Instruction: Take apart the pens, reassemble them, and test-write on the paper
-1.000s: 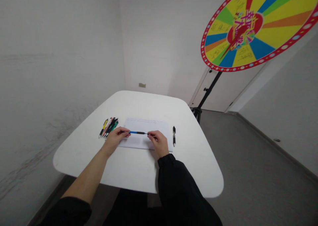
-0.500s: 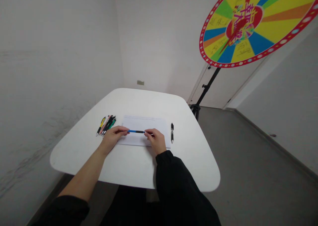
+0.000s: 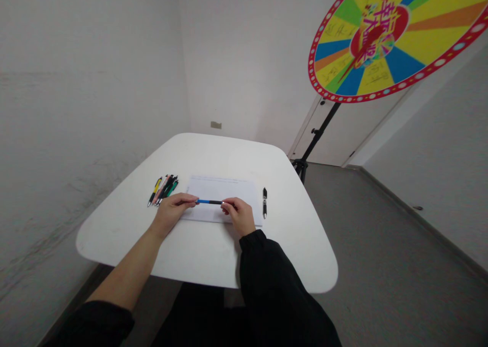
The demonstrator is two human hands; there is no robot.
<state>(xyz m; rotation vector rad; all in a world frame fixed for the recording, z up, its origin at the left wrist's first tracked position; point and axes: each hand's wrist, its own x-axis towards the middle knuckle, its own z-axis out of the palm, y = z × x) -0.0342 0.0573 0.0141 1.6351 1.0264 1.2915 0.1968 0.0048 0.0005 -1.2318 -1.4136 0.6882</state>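
Note:
A blue pen (image 3: 209, 201) with a black grip lies sideways between my two hands, over the paper. My left hand (image 3: 171, 212) pinches its blue end between thumb and fingers. At the other end, by the black grip, the fingers of my right hand (image 3: 239, 216) are closed on it; the tip is partly hidden. Beneath the pen is a white stack of paper (image 3: 217, 187) with faint lines of print near its top. To the right of the paper lies a black pen (image 3: 265, 203). Several pens (image 3: 164, 188) in yellow, pink, black and green lie bunched beyond my left hand.
The white table (image 3: 198, 258) has rounded corners and stands near the left wall. A colourful prize wheel (image 3: 404, 57) on a black stand (image 3: 318, 133) rises beyond the table's right side, before a door. Grey floor (image 3: 373, 235) lies to the right.
Both hands keep the same hold on the blue pen, almost still. The view has shifted very slightly.

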